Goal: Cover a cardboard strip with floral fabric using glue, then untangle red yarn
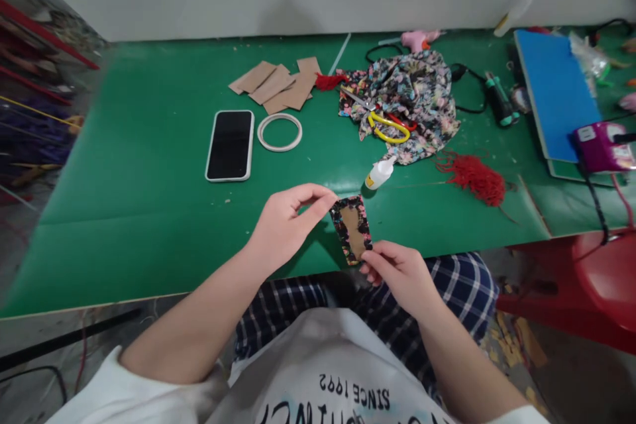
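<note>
Two opposite corners pinched in the fingers just below center frame, left hand (291, 222) up top, right hand (401, 270) lower. Fabric-edged card (354, 228) looks light, stiffish, probably creasable; grab edges.

1 white-rimmed phone (230, 146) on the green table (149, 146), 1 blue board (551, 93), 1 red stool (609, 271)

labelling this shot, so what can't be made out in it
In the head view:
Far face of the cloth-edged card: turned away from the camera.
Label print on the white bottle: too small.
Green tabletop under the floral cloth: covered by it.
Larger lettering on the shirt: cut off by the bottom edge.
</note>
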Available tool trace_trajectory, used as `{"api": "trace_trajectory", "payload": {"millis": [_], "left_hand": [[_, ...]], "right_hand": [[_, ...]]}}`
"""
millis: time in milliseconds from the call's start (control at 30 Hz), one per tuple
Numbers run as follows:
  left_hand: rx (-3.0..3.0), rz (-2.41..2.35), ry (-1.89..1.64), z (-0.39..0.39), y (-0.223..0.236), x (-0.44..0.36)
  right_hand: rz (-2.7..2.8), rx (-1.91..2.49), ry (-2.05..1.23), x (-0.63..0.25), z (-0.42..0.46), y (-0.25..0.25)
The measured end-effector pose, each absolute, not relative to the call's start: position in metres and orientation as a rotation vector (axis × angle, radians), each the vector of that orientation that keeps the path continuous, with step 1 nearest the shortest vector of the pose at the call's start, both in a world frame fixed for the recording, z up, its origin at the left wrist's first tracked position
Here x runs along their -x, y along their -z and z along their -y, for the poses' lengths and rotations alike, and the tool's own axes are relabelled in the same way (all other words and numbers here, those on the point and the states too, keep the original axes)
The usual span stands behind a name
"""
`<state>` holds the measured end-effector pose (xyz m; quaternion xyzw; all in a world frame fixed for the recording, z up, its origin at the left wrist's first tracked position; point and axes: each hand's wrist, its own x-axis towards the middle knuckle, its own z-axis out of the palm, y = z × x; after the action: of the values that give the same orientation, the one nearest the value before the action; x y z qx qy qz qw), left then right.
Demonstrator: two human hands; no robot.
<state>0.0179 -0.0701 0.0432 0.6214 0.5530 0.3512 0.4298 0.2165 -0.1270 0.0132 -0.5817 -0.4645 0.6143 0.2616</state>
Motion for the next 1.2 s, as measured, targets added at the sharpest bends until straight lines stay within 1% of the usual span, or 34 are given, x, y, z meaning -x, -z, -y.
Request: {"api": "trace_trajectory", "payload": {"millis": [133,300,500,733,867,1033,1200], "left_hand": [[-1.534,-1.379,-1.005,0.055,-0.068,-0.016],[-1.674,-1.466,-1.110,0.041,-0.081,-0.013],[-1.751,-1.564,-1.261,0.028,-0.081,-0.007],[-1.529,-1.508,-1.282,0.019,-0.071,0.006],[-1.422,-1.409,-1.253,0.016,-0.063,0.007],[-1.363,-1.306,-1.139,0.016,-0.057,0.003],[-1.344,-1.249,-1.084,0.016,-0.053,-0.002]], "right_hand": [[1.519,1.522,-1.425,-0.217,0.102,-0.030],[1.777,1.467,-1.241,-0.214,0.076,-0.044],[1.979,1.436,-1.137,-0.213,0.051,-0.056],[2.316,1.355,-0.874,-0.224,0.025,-0.087],[2.305,1.331,-0.705,-0.230,0.016,-0.104],[2.180,1.334,-0.554,-0.234,0.016,-0.107],[2.151,1.317,-0.511,-0.236,0.019,-0.106]]}}
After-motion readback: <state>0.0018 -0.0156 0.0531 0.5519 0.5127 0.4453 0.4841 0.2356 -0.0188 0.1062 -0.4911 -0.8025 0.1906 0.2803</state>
